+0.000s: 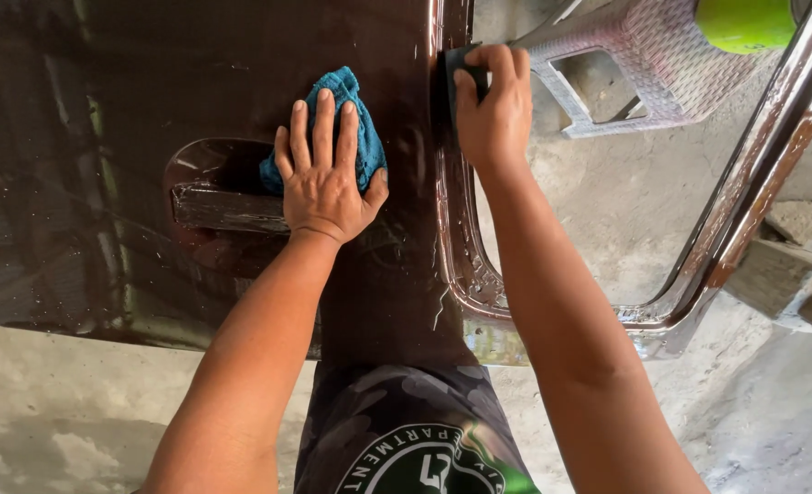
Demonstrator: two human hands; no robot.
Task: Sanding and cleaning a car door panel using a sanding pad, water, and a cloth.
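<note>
One brown car door (150, 110), wet and glossy, lies flat with one recessed handle pocket (214, 197); just right of that pocket the left hand (325, 174) presses flat, fingers spread, on one blue cloth (355, 123). At the door's window-frame edge the right hand (493, 105) is curled around one dark sanding block (456, 69). Beyond the door stand one grey plastic stool (644, 64) and one green round object (744, 23).
</note>
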